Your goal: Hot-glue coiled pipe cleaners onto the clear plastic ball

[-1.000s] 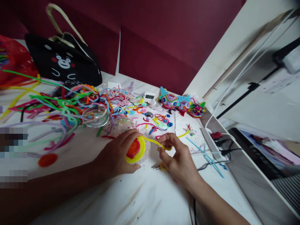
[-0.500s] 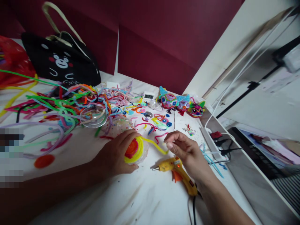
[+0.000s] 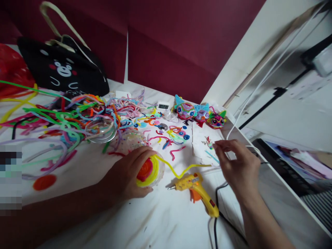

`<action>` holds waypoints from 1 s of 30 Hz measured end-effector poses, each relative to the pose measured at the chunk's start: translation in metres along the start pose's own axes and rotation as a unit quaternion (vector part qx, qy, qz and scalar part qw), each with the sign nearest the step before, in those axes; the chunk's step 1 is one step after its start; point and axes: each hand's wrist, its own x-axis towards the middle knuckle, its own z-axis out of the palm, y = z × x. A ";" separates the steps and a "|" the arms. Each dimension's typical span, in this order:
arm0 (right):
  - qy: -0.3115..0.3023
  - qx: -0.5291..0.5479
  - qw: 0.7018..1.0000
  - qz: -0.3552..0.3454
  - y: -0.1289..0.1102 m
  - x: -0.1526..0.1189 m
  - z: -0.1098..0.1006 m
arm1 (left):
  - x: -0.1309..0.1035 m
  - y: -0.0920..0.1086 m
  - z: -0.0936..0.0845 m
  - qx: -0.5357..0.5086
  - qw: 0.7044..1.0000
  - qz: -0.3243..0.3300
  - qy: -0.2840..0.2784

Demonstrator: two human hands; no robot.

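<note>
My left hand (image 3: 129, 169) is wrapped around a clear plastic ball (image 3: 161, 169). On the ball's face sits a coil of pipe cleaner (image 3: 147, 169), orange and red in the middle with yellow around it. A loose yellow pipe cleaner (image 3: 178, 175) runs from the coil to the right in a bent line, its far end lying short of my right hand (image 3: 237, 164). That hand is raised over the table's right side with fingers curled together; anything between them is too small to make out. Below the yellow strand lies a yellow hot glue gun (image 3: 195, 188), nozzle toward the ball.
Tangled pipe cleaners (image 3: 70, 117) and a clear dish (image 3: 101, 131) spread over the left. Behind stand a black bag (image 3: 64, 69), a small digital clock (image 3: 163, 105) and several decorated animal heads (image 3: 185, 110). The glue gun's cord (image 3: 215, 228) runs along the right.
My right hand has moved right, away from the yellow pipe cleaner, whose loose end now lies out to the right. My left hand keeps its grip on the ball.
</note>
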 end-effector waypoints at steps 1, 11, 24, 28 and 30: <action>-0.010 0.029 0.999 -0.023 -0.017 -0.006 0.000 | 0.000 0.001 -0.001 0.003 1.000 0.007 0.000; -0.218 0.169 0.960 -0.044 -0.082 -0.047 0.038 | 0.000 -0.002 -0.003 0.025 0.998 0.055 0.025; -0.136 0.096 0.972 -0.163 -0.092 -0.062 0.045 | 0.000 0.001 -0.001 -0.019 0.999 -0.008 0.031; -0.137 0.078 0.973 -0.168 -0.093 -0.065 0.047 | 0.000 0.001 -0.001 -0.027 0.999 -0.028 0.019; -0.131 0.071 0.974 -0.170 -0.095 -0.066 0.047 | 0.000 0.000 -0.001 -0.025 0.999 -0.032 0.021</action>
